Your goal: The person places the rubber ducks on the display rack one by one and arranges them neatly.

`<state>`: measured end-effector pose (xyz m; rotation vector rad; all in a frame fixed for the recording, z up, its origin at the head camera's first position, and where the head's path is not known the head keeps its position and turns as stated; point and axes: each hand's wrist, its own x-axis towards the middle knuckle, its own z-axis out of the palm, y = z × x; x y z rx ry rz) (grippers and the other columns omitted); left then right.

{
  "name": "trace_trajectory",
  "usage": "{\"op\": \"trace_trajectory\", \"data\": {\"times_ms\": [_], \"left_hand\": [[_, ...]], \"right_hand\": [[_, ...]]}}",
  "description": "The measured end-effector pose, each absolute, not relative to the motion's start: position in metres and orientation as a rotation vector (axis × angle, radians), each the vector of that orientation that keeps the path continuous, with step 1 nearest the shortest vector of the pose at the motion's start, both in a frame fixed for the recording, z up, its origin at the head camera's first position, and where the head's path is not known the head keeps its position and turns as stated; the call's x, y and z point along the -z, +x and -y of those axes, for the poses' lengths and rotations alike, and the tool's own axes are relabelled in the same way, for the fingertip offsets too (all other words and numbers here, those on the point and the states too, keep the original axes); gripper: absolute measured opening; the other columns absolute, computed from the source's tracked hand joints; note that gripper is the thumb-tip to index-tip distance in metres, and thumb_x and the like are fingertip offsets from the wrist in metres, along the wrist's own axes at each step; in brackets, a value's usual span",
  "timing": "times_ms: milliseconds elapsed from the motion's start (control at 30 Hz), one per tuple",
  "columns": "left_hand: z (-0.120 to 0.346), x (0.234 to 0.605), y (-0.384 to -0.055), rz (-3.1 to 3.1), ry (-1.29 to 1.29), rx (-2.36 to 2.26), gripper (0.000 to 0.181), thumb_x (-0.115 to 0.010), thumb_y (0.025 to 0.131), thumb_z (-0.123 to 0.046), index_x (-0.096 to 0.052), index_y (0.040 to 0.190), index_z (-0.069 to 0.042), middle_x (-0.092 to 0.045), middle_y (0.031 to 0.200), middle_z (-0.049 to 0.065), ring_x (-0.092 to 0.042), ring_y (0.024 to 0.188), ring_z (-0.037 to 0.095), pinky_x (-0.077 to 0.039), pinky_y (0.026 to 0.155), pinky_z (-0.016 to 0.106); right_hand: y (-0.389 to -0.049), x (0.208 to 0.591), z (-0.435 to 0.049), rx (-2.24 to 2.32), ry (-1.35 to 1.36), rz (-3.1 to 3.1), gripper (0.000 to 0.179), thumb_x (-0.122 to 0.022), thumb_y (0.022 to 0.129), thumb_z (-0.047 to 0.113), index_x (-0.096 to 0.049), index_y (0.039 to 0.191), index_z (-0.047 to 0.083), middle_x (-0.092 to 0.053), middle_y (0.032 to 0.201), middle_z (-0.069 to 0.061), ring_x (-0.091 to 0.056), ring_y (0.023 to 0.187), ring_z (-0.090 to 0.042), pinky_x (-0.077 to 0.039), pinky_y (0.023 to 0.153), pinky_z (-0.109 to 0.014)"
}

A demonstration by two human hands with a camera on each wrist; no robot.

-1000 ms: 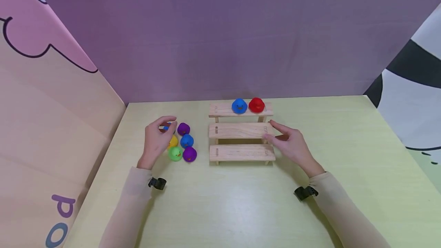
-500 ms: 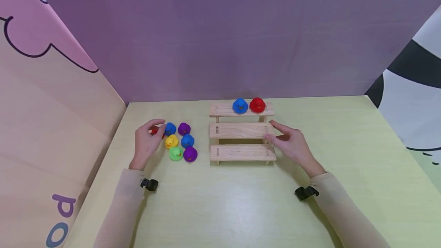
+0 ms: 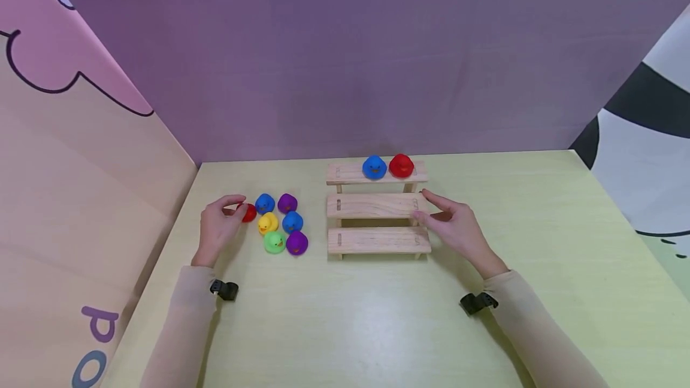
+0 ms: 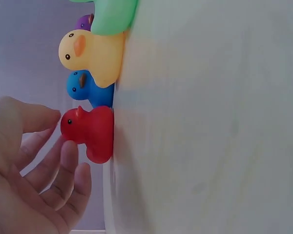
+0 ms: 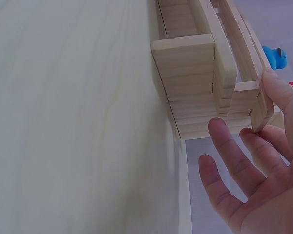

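Note:
At the left of the head view my left hand (image 3: 217, 229) is at a red rubber duck (image 3: 249, 212). In the left wrist view this duck stands upright on the table, with my thumb and fingers around its head, uncurled and not gripping; whether a fingertip touches it I cannot tell. My right hand (image 3: 455, 227) pinches the right end of the middle step of a three-step wooden rack (image 3: 377, 205), thumb above and a finger beneath. A blue duck (image 3: 374, 167) and another red duck (image 3: 401, 166) sit on its top step.
Between my left hand and the rack stand a yellow duck (image 3: 268, 223), a green duck (image 3: 275, 242), two blue ducks and two purple ducks, close together. A purple backdrop (image 3: 345, 76) rises behind the table (image 3: 356, 316), and a printed panel (image 3: 81, 196) borders the left.
My left hand has moved left, uncovering the yellow and blue ducks and more of the red one. My right hand has stayed on the rack.

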<state>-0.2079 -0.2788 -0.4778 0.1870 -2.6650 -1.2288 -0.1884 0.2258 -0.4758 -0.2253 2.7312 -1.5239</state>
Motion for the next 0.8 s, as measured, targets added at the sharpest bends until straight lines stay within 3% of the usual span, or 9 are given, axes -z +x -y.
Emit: {"op": "trace_trajectory", "data": {"times_ms": [267, 800], "left_hand": [[0.283, 0.476, -0.208, 2.824, 0.205, 1.233, 0.038, -0.066, 0.106, -0.026, -0.07, 0.138, -0.006, -0.068, 0.14, 0.021, -0.067, 0.117, 0.04, -0.054, 0.08, 0.024], [0.29, 0.473, -0.208, 2.852, 0.183, 1.219, 0.041, -0.068, 0.105, -0.026, -0.069, 0.141, -0.006, -0.071, 0.134, 0.02, -0.066, 0.114, 0.038, -0.054, 0.079, 0.026]], "right_hand": [[-0.188, 0.476, -0.226, 1.52, -0.212, -2.72, 0.071, -0.075, 0.099, 0.046, -0.051, 0.159, 0.018, -0.054, 0.161, -0.014, -0.077, 0.112, -0.036, -0.058, 0.08, -0.019], [-0.188, 0.476, -0.226, 1.525, -0.228, -2.736, 0.069, -0.075, 0.1, 0.045, -0.052, 0.159, 0.017, -0.055, 0.159, -0.012, -0.078, 0.108, -0.032, -0.057, 0.08, -0.017]]}}
